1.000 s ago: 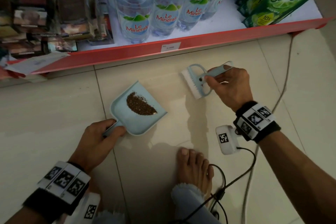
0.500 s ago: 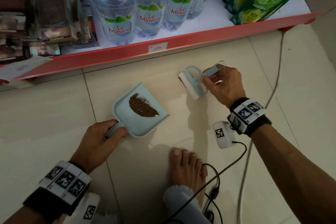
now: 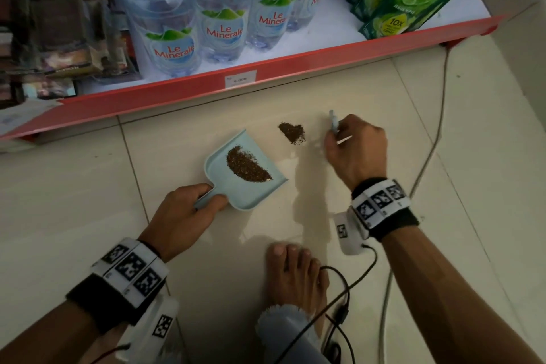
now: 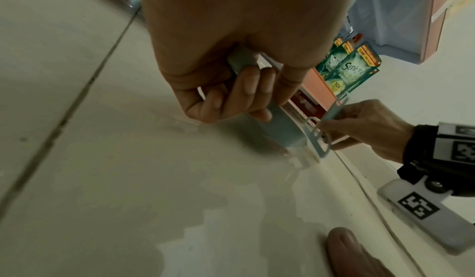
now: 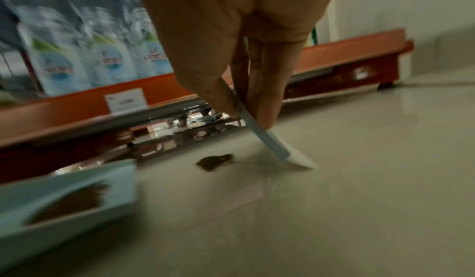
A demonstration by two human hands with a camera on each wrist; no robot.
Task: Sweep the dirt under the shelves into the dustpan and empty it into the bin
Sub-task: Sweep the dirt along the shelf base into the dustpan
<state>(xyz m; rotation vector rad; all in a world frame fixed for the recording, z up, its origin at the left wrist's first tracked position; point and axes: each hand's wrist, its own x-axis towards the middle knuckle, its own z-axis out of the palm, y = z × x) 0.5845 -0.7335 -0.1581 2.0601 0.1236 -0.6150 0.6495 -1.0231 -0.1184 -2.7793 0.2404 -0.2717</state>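
Down at centre frame, the left hand (image 3: pixel 180 213) grips the handle of a pale blue dustpan (image 3: pixel 251 195) lying on the tile floor (image 3: pixel 74 201), a dark crescent of dirt (image 3: pixel 246 167) inside it. Right of the pan, a smaller dirt pile (image 3: pixel 292 132) lies on the floor. Just beside that pile, the right hand (image 3: pixel 356 151) holds the brush (image 3: pixel 334 122). Water bottles (image 3: pixel 221 9) stand on the red shelf (image 3: pixel 295 66) across the top.
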